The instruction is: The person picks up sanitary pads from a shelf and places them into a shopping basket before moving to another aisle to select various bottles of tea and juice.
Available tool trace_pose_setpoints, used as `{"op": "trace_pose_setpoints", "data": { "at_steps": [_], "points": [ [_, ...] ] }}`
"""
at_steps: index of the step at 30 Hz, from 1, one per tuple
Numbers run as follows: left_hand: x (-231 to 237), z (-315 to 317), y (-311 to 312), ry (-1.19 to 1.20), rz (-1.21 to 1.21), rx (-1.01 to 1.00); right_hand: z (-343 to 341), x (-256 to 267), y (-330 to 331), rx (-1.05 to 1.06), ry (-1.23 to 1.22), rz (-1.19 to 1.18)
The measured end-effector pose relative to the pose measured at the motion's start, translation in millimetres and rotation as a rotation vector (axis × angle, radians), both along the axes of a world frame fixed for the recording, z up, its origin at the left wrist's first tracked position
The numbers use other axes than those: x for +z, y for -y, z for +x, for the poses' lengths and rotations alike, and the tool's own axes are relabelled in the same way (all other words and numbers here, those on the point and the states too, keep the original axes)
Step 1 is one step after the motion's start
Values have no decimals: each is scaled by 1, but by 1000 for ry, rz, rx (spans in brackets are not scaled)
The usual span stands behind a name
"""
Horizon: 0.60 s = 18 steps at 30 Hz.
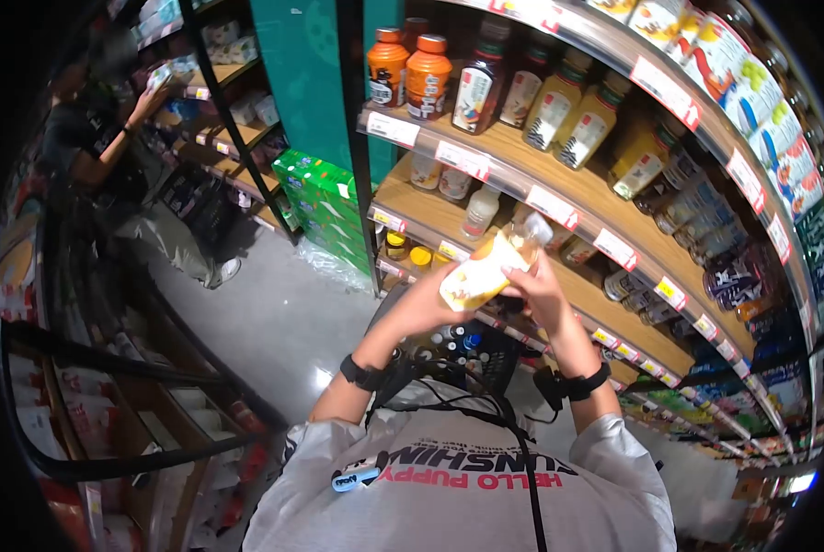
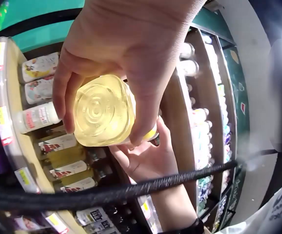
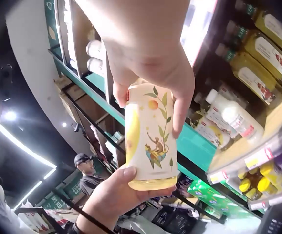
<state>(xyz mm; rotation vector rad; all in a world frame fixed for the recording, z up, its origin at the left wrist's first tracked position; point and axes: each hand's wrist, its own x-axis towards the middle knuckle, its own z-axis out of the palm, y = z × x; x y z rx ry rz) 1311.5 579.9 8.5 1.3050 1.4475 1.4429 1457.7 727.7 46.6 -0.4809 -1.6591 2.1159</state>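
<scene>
While the left hand grips the base and the right hand the upper end, a pale yellow bottle is off the shelf, on its near side, and not set down.

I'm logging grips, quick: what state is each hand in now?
Left hand: closed round the base end of the yellow bottle.
Right hand: closed on the same bottle near its top.

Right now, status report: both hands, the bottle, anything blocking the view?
Left hand gripping bottle near its base. Right hand gripping its upper end. Black cord crosses left wrist view, below bottle.
</scene>
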Motion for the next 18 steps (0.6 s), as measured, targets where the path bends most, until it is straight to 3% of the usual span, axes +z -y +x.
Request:
{"op": "trace_pose_setpoints", "data": {
  "at_steps": [2,6,10,12,14,18],
  "points": [
    [-11,-4,15,-69,-31,28,3,-22,3,71,71,-171],
    [-34,-14,37,-12,-77,80,-17,-28,22,194,23,-12],
    [-49,-23,37,94,7,168,-31,-20,32,106,0,-106],
    [-32,-26,36,-3,52,285,-36,-16,43,6,-98,-139],
    [-18,-27,33,-58,82,364,-38,-21,42,117,-49,-163],
    [27,-24,41,-310,69,434,-49,5,69,45,-65,-124]
  ]
}}
